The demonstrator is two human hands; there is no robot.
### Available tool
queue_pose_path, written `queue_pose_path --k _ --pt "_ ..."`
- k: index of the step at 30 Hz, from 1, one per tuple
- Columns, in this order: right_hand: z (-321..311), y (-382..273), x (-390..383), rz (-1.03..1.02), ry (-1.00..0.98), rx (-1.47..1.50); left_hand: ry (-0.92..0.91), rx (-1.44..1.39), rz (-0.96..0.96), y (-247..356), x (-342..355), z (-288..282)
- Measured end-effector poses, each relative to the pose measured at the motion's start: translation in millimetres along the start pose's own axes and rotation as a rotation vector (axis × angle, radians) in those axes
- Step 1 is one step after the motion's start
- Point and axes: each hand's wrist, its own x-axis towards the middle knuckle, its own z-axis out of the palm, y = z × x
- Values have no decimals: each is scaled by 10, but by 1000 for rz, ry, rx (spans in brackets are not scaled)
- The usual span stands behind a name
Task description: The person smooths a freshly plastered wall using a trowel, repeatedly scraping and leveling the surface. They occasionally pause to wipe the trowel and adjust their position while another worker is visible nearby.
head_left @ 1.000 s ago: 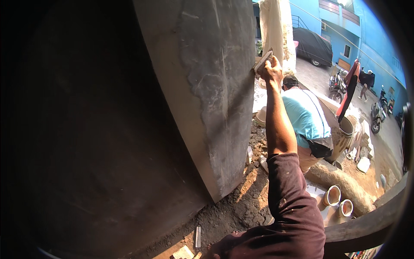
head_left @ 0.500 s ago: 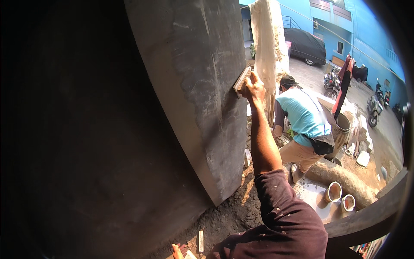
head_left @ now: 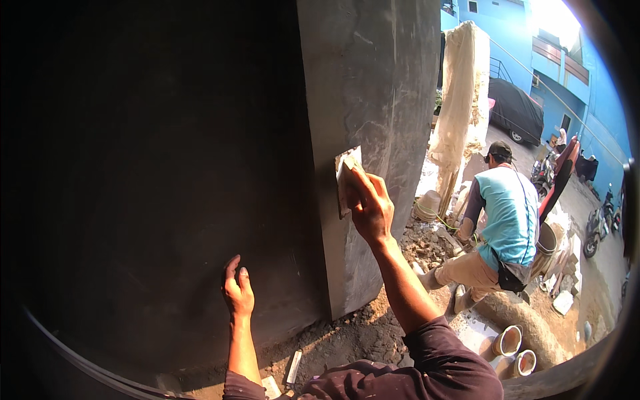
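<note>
My right hand (head_left: 373,210) is wrapped around a plastering trowel (head_left: 349,160) whose pale rectangular blade rests against the grey wall column (head_left: 373,87), near its left edge. The blade's contact face is turned away from view. My left hand (head_left: 239,288) is raised in front of the dark wall face (head_left: 173,220), its thumb and fingers apart and nothing held. Whether its fingertips touch that wall I cannot tell. Smooth grey plaster covers the column, with lighter streaks running down it.
A co-worker in a light blue shirt (head_left: 510,213) bends over rubble (head_left: 427,243) on the right. Two buckets (head_left: 509,340) stand at lower right. A pale strip (head_left: 294,367) lies on the soil below. Beyond are a wrapped post (head_left: 460,93), a covered car (head_left: 517,110) and motorbikes (head_left: 593,227).
My right hand has brought the trowel from the column's right edge to its left edge. My left hand has risen from the bottom of the view. The view has shifted left.
</note>
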Motion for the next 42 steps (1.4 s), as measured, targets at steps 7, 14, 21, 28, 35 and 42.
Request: queue_pose_path --k 7,14,21,28,35,42 --pt "333 -1003 1753 -247 287 -153 569 431 566 -280 1409 -826" --pt "-454 -2309 4155 -414 329 -723 666 449 706 -469 1368 -560" --pt "330 -1204 1874 -248 330 -111 654 415 708 -575 1306 -837" --pt "22 -1388 3316 -551 480 -270 610 324 709 -665 1289 -699" --pt "-270 -2129 4313 -363 232 -746 648 435 738 -600 1322 -783" --pt "571 -748 855 -293 243 -159 662 463 758 -575 1302 -894"
